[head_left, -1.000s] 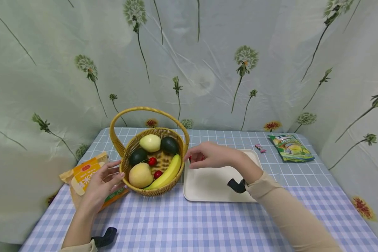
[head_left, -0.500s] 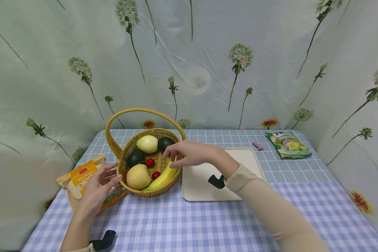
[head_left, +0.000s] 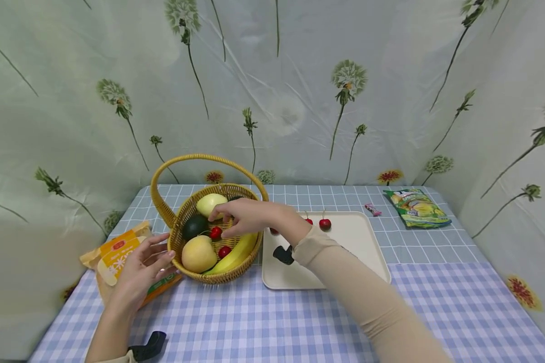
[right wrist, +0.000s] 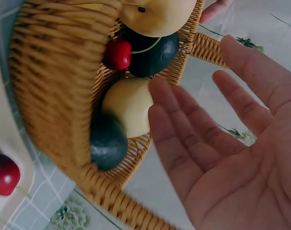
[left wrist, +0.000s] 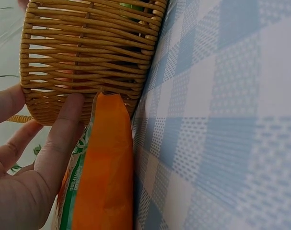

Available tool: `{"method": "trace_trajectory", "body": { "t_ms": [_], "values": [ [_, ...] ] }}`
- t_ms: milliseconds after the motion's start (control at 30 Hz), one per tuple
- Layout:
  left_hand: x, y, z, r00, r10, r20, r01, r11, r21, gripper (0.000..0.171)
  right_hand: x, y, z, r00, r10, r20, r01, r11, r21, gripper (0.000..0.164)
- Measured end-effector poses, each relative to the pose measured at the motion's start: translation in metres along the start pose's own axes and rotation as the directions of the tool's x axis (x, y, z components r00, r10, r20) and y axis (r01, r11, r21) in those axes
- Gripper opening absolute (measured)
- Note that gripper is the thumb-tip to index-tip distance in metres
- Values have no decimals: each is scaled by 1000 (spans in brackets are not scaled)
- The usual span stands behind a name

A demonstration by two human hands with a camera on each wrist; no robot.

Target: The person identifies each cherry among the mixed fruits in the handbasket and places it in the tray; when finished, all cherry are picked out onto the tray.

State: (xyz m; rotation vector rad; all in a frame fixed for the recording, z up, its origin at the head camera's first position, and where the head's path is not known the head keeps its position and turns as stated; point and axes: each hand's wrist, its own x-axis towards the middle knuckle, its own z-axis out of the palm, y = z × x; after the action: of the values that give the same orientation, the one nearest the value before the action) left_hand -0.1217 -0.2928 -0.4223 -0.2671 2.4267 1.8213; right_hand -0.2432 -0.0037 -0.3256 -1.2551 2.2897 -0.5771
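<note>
A wicker basket (head_left: 231,275) with a tall handle holds a banana (head_left: 241,253), two cherries (head_left: 215,233), a yellow round fruit (head_left: 198,254), a pale yellow-green fruit (head_left: 208,204) and two dark green fruits (head_left: 194,227). My left hand (head_left: 138,267) touches the basket's left side with its fingertips; in the left wrist view its fingers lie against the woven wall. Over the basket's right half reaches my right hand (head_left: 250,216), fingers slightly bent and apart. Nothing sits in its palm in the right wrist view. It partly covers the dark green fruit at the back.
Right of the basket lies a cream tray (head_left: 345,257) with several cherries (head_left: 325,224) along its back. An orange snack bag (head_left: 118,254) lies beneath the left hand. Farther right are a small pink wrapped candy (head_left: 373,209) and a green snack bag (head_left: 418,208).
My right hand has moved left from the tray's back-left corner to above the basket, uncovering cherries on the tray. My left hand stays at the basket's side.
</note>
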Motion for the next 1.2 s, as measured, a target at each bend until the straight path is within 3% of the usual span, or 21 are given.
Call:
{"method": "trace_trajectory", "body": {
  "t_ms": [267, 467, 667, 833, 1200],
  "values": [
    [0, 0, -2, 1000, -10, -8, 10, 1000, 22, 65, 37, -3, -7, 988, 134, 72, -131, 991, -41, 55],
    [0, 0, -2, 1000, 11, -3, -11, 1000, 13, 65, 54, -4, -9, 975, 187, 117, -187, 982, -4, 52],
    [0, 1, -1, 999, 38, 3, -38, 999, 3, 65, 65, 2, -9, 963, 227, 147, -246, 961, 129, 42],
    [0, 0, -1, 999, 39, 4, -39, 999, -3, 64, 72, 8, -6, 934, 288, 212, -328, 926, 189, 35],
    [-1, 1, 0, 999, 35, -4, -35, 999, 3, 62, 77, 9, 0, 924, 315, 218, -357, 915, 189, 24]
  ]
}}
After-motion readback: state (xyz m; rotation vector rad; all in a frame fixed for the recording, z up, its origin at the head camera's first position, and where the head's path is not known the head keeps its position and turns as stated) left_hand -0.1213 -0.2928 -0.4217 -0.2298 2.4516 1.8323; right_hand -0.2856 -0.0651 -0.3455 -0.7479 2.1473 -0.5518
